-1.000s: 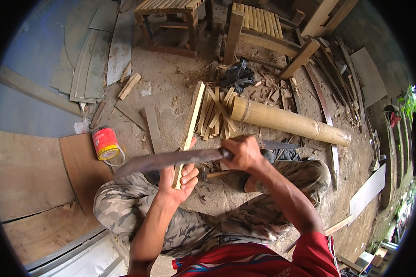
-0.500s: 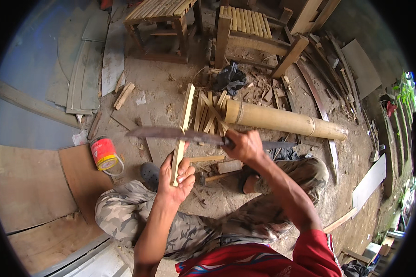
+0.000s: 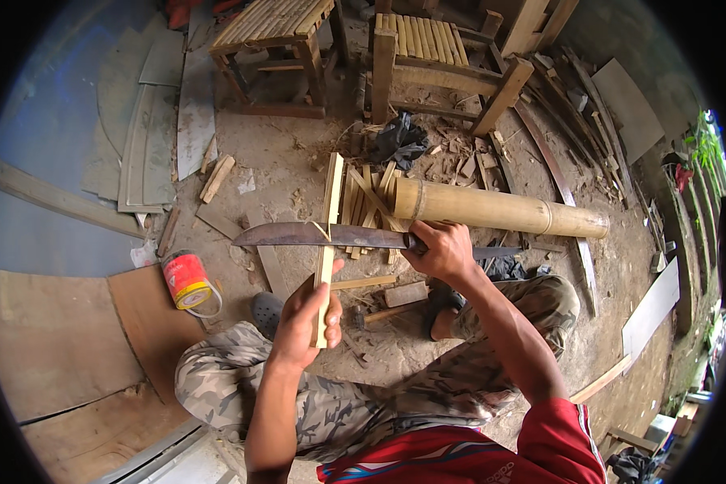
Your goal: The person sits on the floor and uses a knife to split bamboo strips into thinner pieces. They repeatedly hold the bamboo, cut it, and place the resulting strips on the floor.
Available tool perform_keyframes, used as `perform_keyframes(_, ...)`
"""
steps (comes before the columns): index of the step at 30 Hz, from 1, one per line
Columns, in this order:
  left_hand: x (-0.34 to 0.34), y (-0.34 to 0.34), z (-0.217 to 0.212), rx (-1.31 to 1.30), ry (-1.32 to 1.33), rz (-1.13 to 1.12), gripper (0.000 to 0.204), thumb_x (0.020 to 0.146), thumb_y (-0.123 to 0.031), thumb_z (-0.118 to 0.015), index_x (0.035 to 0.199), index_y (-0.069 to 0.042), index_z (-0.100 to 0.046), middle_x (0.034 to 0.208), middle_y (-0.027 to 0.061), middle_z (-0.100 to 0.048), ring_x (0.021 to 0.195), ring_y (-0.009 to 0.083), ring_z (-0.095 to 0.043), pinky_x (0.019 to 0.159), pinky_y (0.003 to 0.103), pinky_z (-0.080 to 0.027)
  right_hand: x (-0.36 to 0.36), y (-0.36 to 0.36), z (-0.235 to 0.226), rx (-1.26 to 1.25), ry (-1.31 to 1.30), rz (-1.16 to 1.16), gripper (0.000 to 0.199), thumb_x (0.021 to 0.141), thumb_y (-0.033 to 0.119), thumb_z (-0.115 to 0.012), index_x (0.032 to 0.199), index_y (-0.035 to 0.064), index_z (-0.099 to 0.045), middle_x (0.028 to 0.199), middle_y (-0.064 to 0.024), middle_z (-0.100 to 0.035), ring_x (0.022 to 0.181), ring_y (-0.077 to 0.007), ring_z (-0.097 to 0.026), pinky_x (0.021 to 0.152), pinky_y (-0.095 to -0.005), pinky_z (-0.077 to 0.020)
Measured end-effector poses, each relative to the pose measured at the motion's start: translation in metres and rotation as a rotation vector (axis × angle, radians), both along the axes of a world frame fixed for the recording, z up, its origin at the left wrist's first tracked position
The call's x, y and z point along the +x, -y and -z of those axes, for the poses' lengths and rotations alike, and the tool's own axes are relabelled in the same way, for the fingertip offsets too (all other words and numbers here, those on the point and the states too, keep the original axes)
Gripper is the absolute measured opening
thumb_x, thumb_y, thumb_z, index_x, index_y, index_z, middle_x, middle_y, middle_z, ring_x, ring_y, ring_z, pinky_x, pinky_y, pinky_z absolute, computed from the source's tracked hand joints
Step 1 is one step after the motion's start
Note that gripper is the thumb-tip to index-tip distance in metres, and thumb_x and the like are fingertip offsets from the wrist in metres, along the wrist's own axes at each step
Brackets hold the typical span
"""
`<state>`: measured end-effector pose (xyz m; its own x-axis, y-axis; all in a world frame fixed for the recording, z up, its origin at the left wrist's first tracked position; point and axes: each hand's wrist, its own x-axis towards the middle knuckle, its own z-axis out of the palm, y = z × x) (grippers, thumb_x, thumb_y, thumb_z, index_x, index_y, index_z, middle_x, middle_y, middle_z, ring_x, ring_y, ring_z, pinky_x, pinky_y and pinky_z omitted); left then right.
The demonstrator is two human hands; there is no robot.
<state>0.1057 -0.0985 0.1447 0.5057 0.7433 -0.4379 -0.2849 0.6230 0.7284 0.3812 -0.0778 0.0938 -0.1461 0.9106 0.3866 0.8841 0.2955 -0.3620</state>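
Observation:
My left hand (image 3: 301,319) is closed round the lower part of a pale split-bamboo strip (image 3: 333,187), which stands almost straight up in the picture. In my right hand (image 3: 445,250) is the dark handle of a machete (image 3: 286,235). Its long, dark blade lies level across the strip, above my left fingers, with the tip pointing left. A thin curled shaving (image 3: 321,231) shows where blade and strip meet. Beyond the blade, several more bamboo strips (image 3: 352,200) lie in a pile by the open end of a thick bamboo pole (image 3: 492,206).
A red and yellow bucket (image 3: 187,278) stands at the left. Between my legs lie a wood block (image 3: 406,294) and a hammer (image 3: 391,311). Two bamboo-topped pieces of furniture, a stool (image 3: 274,24) and a wooden frame (image 3: 444,77), stand at the back. Planks and scraps line the right.
My left hand and the bamboo strip have come slightly nearer to me. The machete blade, tilted before, now lies more level, and a curled shaving shows on it.

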Motion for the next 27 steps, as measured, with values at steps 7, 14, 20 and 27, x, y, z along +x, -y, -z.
perform_keyframes(7, 0.009, 0.003, 0.0, -0.063, -0.14, -0.014, 0.04, 0.103, -0.015, -0.043, 0.143, -0.009, -0.042, 0.08, -0.0009, -0.045, 0.048, 0.0036, -0.036, 0.04, 0.019, -0.032, -0.008, 0.009, 0.003, -0.128, 0.04, 0.006, 0.027, 0.068, 0.028, -0.077, 0.082, 0.0103, -0.061, 0.073, -0.0059, -0.067, 0.068, -0.0283, -0.067, 0.058, -0.0412, -0.053)
perform_keyframes(14, 0.014, 0.006, 0.008, -0.05, -0.234, -0.003, 0.043, 0.102, -0.01, -0.046, 0.145, -0.009, -0.042, 0.073, -0.0061, -0.039, 0.048, -0.0001, -0.03, 0.038, 0.017, -0.026, -0.018, 0.015, 0.018, -0.062, 0.045, -0.152, 0.024, 0.074, 0.032, -0.073, 0.078, 0.0114, -0.061, 0.059, -0.0046, -0.06, 0.047, -0.0288, -0.058, 0.047, -0.0413, -0.0489)
perform_keyframes(20, 0.025, 0.005, 0.009, -0.057, -0.234, -0.003, 0.043, 0.103, -0.011, -0.046, 0.145, -0.007, -0.039, 0.066, -0.0075, -0.035, 0.046, 0.0004, -0.029, 0.039, 0.019, -0.024, -0.002, -0.003, 0.027, -0.201, 0.15, 0.063, 0.015, 0.086, 0.032, -0.065, 0.088, 0.0162, -0.064, 0.051, 0.0023, -0.052, 0.039, -0.0116, -0.044, 0.037, -0.0315, -0.0408)
perform_keyframes(27, 0.015, 0.009, -0.001, -0.037, -0.256, 0.069, 0.043, 0.101, -0.009, -0.047, 0.144, -0.006, -0.042, 0.073, -0.0056, -0.039, 0.049, 0.0003, -0.029, 0.038, 0.018, -0.025, 0.01, -0.016, 0.017, -0.431, 0.085, 0.196, 0.016, 0.08, 0.028, -0.07, 0.086, 0.0144, -0.067, 0.059, -0.0005, -0.063, 0.047, -0.0179, -0.059, 0.049, -0.0371, -0.0522)
